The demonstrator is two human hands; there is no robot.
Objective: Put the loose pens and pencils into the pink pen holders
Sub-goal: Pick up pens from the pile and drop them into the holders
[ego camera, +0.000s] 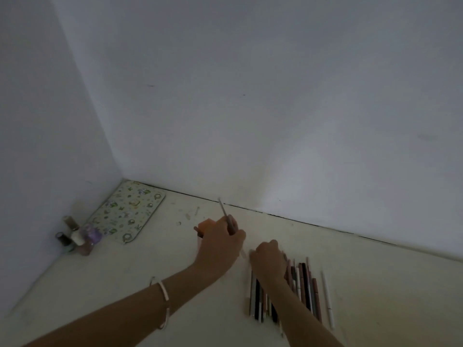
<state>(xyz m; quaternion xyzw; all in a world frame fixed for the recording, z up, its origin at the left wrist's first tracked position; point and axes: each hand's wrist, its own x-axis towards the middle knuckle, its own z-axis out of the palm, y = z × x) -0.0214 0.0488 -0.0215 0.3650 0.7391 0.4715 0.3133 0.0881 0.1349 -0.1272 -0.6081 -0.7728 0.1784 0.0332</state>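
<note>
A row of loose pens and pencils [304, 286] lies side by side on the pale tabletop at lower right. My right hand [268, 259] rests on the row's far end with fingers curled; what it grips is hidden. My left hand [220, 242] holds a thin grey pen [226, 216] upright, its tip pointing away from me. Just beyond that hand a pink pen holder [206, 225] shows, mostly hidden by my fingers. A white pen [327, 299] lies apart at the right of the row.
A floral patterned mat [127, 211] lies in the far left corner against the wall. Several small bottles [77, 237] stand beside it by the left wall. White walls [250, 96] close the table [125, 276] on the far and left sides.
</note>
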